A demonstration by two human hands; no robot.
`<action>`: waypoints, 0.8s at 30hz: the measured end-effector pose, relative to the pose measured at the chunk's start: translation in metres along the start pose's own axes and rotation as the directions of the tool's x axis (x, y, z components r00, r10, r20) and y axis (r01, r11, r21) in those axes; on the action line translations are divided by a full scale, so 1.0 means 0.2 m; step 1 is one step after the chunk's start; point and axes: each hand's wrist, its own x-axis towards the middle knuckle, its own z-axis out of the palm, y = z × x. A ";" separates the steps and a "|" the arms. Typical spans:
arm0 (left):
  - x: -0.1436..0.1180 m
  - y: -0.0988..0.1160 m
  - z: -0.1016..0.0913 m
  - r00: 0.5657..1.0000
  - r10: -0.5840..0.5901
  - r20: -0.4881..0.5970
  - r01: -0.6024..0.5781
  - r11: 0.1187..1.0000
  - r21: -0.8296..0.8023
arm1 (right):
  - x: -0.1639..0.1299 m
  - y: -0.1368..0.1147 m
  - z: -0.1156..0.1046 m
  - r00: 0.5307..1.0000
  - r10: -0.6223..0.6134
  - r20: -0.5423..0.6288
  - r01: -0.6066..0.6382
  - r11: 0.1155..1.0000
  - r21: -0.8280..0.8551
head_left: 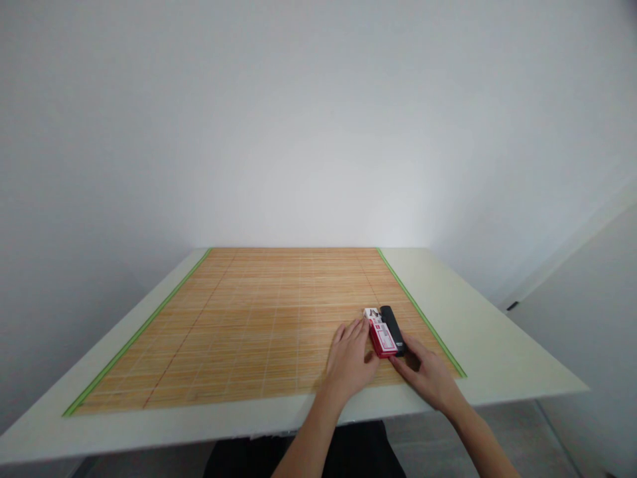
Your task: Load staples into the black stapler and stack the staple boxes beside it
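White wall stands behind the pale surface [497, 345] and its bamboo mat [259, 318]. Both hands rest flat with loose fingers, grasping nothing. A red card box [382, 337] lies between them, touching the left hand [351, 362] fingertips, its long axis pointing away; a black bar [393, 326] lies beside it, just ahead of the right hand [428, 375].

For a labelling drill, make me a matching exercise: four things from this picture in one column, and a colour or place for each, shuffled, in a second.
Things:
1. card box
2. black bar
3. left hand
4. bamboo mat

Descriptions:
A. edged with green tape
B. red and white
C. lies just right of the box
D. rests left of the box

Pairs: 1-B, 2-C, 3-D, 4-A
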 end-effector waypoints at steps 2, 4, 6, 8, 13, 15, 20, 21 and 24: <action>0.00 0.00 -0.01 1.000 -0.001 0.002 0.001 1.000 -0.005 | 0.00 0.00 0.00 1.000 -0.003 -0.002 0.003 1.000 -0.006; 0.00 0.01 -0.01 1.000 -0.003 0.006 0.003 1.000 -0.009 | 0.00 0.00 0.01 1.000 -0.007 -0.016 0.007 1.000 -0.013; 0.00 0.01 -0.02 1.000 -0.006 0.005 0.006 1.000 -0.010 | 0.00 0.01 0.01 1.000 -0.011 -0.020 0.011 1.000 -0.019; 0.00 0.01 -0.02 1.000 -0.011 0.001 0.011 1.000 -0.007 | 0.00 0.01 0.02 1.000 -0.010 -0.012 0.010 1.000 -0.019; 0.00 0.01 -0.01 1.000 -0.004 -0.020 0.004 1.000 -0.001 | 0.00 0.03 0.02 1.000 0.008 -0.016 -0.008 1.000 -0.027; 0.00 0.01 -0.01 1.000 -0.002 -0.027 0.002 1.000 0.006 | 0.00 0.03 0.02 1.000 0.006 -0.020 -0.007 1.000 -0.023; 0.00 0.01 -0.01 1.000 -0.003 -0.012 0.003 1.000 0.025 | 0.00 0.03 0.02 1.000 0.020 -0.007 -0.020 1.000 -0.022; 0.00 0.01 -0.01 1.000 -0.003 -0.009 0.003 1.000 0.026 | 0.00 0.02 0.02 1.000 0.020 -0.006 -0.020 1.000 -0.023; 0.00 0.01 -0.02 1.000 0.002 -0.007 -0.002 1.000 0.022 | 0.00 0.01 0.02 1.000 0.007 -0.011 -0.007 1.000 -0.021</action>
